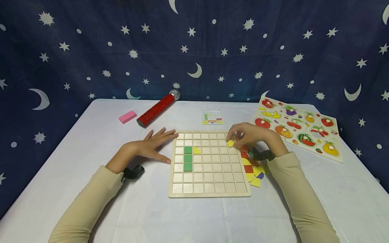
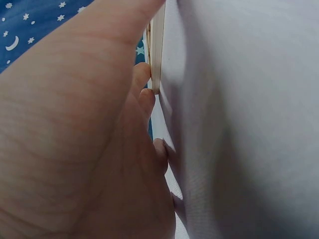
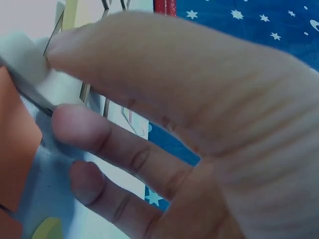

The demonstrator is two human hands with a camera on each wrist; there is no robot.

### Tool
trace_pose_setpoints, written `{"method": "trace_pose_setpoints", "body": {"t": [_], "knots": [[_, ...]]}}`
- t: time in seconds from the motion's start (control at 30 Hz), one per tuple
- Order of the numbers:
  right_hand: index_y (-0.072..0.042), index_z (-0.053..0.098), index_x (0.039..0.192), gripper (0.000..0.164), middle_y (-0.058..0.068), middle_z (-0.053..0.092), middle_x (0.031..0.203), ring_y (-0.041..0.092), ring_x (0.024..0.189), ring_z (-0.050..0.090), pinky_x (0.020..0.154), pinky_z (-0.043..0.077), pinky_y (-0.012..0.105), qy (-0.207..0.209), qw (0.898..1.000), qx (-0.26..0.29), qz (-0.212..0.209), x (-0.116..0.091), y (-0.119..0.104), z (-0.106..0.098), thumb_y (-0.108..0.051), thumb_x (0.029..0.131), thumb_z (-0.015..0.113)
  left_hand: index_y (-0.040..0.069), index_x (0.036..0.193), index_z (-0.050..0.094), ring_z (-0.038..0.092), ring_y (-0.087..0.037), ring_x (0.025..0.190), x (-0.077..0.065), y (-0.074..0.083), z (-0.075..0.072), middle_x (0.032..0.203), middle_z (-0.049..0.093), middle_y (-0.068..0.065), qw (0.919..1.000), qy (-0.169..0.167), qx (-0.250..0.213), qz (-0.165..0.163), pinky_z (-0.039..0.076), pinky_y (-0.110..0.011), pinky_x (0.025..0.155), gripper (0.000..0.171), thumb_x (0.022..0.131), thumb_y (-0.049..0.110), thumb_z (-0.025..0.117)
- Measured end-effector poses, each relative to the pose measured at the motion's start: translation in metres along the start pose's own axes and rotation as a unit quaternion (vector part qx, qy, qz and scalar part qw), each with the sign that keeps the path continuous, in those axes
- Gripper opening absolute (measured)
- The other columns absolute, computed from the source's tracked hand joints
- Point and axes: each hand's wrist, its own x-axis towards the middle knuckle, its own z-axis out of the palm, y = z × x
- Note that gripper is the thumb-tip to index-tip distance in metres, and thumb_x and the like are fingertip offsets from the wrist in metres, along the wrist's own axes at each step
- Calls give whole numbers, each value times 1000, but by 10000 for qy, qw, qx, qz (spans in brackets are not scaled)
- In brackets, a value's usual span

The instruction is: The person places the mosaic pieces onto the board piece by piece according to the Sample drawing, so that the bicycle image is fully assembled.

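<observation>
A cream grid board (image 1: 209,187) lies on the table, with green square tiles (image 1: 188,158) stacked in one column and a yellow quarter-circle tile (image 1: 197,150) beside the top one. My left hand (image 1: 152,145) is spread flat, its fingertips and thumb at the board's left edge; the left wrist view shows fingers against the board's side (image 2: 157,55). Over the upper right corner of the board, my right hand (image 1: 247,133) pinches a yellow tile (image 1: 231,143) between thumb and fingers. Loose red, yellow and blue tiles (image 1: 248,168) lie along the board's right edge, partly under that hand.
Behind the board lies a small pattern card (image 1: 212,117). A red glittery microphone (image 1: 156,109) and a pink block (image 1: 127,116) are at the back left. At the back right is a fruit peg puzzle (image 1: 299,126). A starry dark blue cloth (image 1: 212,44) hangs behind the table.
</observation>
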Motion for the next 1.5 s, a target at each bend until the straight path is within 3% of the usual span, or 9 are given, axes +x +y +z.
{"method": "trace_pose_setpoints", "body": {"t": [0.3,0.6,0.9,1.5], "knots": [[-5,70,102,21,6,61,93,20,84,53,77,48,31,113,9991,-195,366,0,-2,0,-11,83,77,20,157,21,-9,-35,150,0,-2,1,164,9,-8,10000,-32,-22,-23,-14,-64,112,102,77,50,76],[-3,70,100,22,0,63,82,18,80,54,80,51,32,125,9994,-230,205,2,-4,-2,-13,82,78,20,157,20,-9,-35,150,2,-3,1,165,8,-7,10000,-18,3,-49,-13,-64,113,102,77,50,76],[-4,69,106,27,2,65,93,17,81,57,79,53,32,186,9991,-123,-362,9,-24,9,-11,82,78,21,157,19,-9,-34,150,2,-2,0,165,8,-7,10000,-38,14,-43,-14,-63,113,102,77,50,76],[-7,69,106,23,0,62,96,12,81,58,78,54,27,-352,9903,-439,-1271,21,-77,39,-11,85,76,20,157,20,-9,-35,150,1,-1,0,165,8,-8,10000,-30,44,-25,-13,-64,112,101,78,50,75]]}}
